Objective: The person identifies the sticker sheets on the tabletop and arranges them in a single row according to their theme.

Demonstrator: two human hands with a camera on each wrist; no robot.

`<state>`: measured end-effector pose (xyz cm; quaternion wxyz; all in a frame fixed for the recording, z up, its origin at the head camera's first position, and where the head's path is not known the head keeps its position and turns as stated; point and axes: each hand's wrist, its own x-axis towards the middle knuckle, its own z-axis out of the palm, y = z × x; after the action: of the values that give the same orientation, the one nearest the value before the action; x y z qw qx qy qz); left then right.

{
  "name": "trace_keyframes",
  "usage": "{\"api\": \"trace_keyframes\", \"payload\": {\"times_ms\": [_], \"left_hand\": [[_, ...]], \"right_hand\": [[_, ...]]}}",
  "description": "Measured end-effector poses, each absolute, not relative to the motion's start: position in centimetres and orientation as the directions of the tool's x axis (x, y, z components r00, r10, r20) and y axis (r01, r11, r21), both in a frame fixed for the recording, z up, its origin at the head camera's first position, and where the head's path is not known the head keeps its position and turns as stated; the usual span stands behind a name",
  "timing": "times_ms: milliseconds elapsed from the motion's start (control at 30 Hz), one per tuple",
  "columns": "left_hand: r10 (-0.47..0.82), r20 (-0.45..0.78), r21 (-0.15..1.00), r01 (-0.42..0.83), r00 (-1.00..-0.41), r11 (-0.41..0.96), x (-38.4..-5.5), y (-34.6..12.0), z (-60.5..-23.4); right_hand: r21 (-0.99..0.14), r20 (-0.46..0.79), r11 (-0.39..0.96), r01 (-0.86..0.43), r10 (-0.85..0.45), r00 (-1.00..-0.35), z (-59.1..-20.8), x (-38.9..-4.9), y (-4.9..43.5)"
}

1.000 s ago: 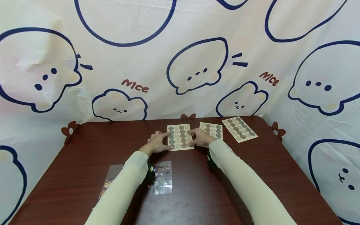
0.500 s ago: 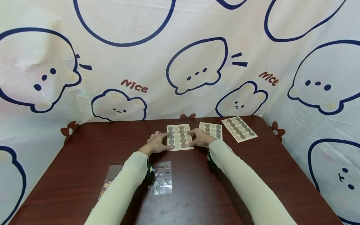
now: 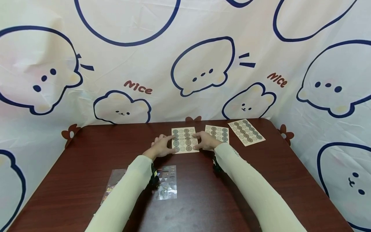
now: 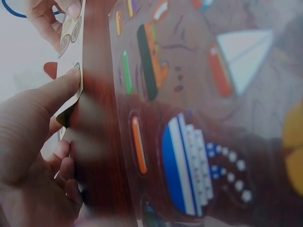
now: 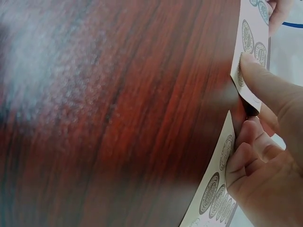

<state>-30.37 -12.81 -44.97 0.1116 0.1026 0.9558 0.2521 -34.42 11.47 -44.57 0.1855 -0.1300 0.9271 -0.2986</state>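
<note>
Between my two hands at the far side of the table lies a cream sheet of round stickers [image 3: 185,140], printed with rows of dark and pale circles. My left hand [image 3: 160,147] pinches its left edge, thumb on top. On the opposite edge my right hand [image 3: 206,140] pinches it the same way. In both wrist views the gripped edges bend up slightly off the table, with shadow beneath. A second similar sheet [image 3: 217,131] lies partly under my right hand; the curled lower fingers [image 5: 246,156] rest against it in the right wrist view.
A third round-sticker sheet [image 3: 246,132] lies angled at the back right. Near my left forearm are clear plastic sheets, one with shiny bits [image 3: 167,188], one partly hidden by the sleeve [image 3: 114,178]. Boat stickers [image 4: 182,165] show close up. A printed cloth [image 3: 162,64] stands behind the table.
Both hands keep their hold on the sheet, and it stays in place. Only a slight shift of the head view is visible.
</note>
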Motion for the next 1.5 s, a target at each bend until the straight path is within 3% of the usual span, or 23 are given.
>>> {"api": "trace_keyframes", "payload": {"times_ms": [733,967,1233,1500], "left_hand": [[0.201,-0.159,0.487,0.1,-0.967,0.867,-31.0,-11.9,-44.1],[0.179,-0.159,0.499,0.078,-0.971,0.863,-30.9,-11.7,-44.3],[0.188,-0.165,0.518,0.077,-0.968,0.852,-30.5,-11.4,-44.5],[0.183,-0.133,0.551,0.081,-0.974,0.83,-30.4,-11.1,-44.8]], "right_hand": [[-0.599,-0.267,0.794,-0.103,-0.32,-0.909,-43.2,-34.9,10.7],[-0.603,-0.273,0.792,-0.096,-0.318,-0.908,-43.2,-34.6,10.5],[-0.521,-0.277,0.846,-0.116,-0.296,-0.914,-43.3,-34.4,9.9],[-0.551,-0.247,0.826,-0.117,-0.295,-0.923,-43.4,-34.0,9.9]]}}
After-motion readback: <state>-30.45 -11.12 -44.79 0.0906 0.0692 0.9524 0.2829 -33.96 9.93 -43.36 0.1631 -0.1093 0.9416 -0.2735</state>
